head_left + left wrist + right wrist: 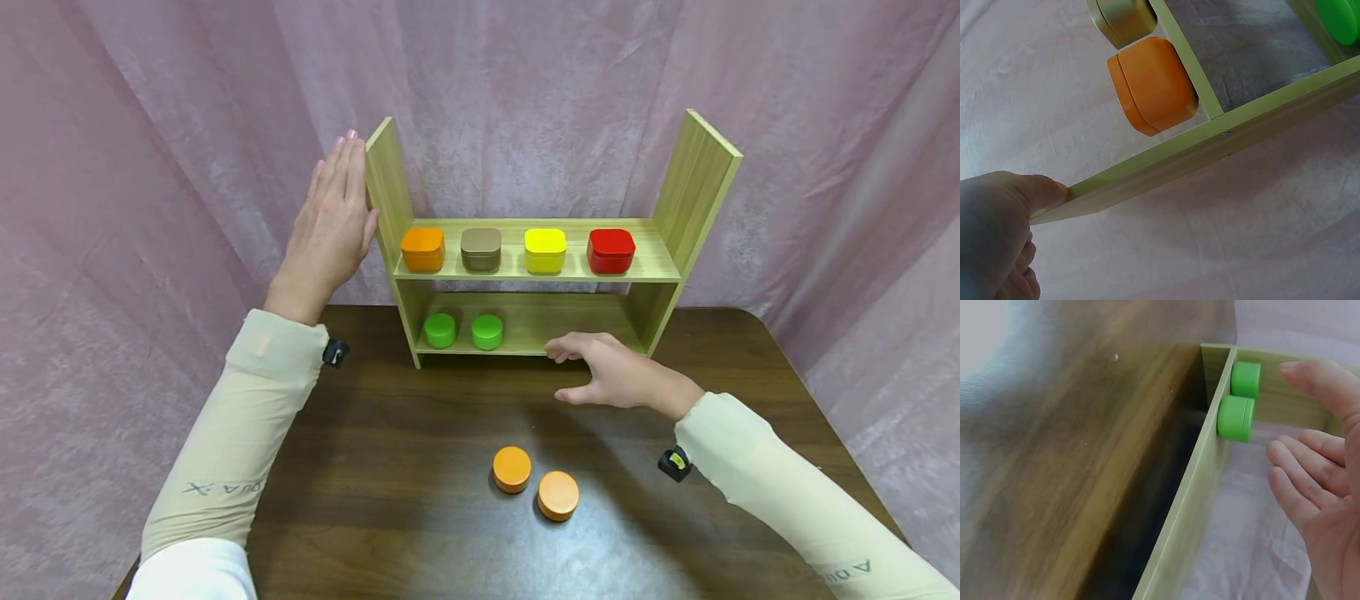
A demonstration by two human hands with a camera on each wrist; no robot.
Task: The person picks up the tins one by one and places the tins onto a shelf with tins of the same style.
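You see a light wood shelf (525, 321) with a smooth matt grain. The table (390, 467) is dark wood with a soft shine. The orange tin (1150, 84) looks smooth and a bit glossy. The pink cloth (150, 167) behind is wrinkled.

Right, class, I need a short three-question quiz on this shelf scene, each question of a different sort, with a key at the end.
1. True or false: the left hand rests flat against the wooden shelf unit's left side panel.
2. Multiple choice: how many green round tins stand on the lower shelf? A one, B two, C four.
3. Fill in: the two orange round tins lie on the ____, nearer the camera than the right hand.

Key: 1 true; 2 B; 3 table.
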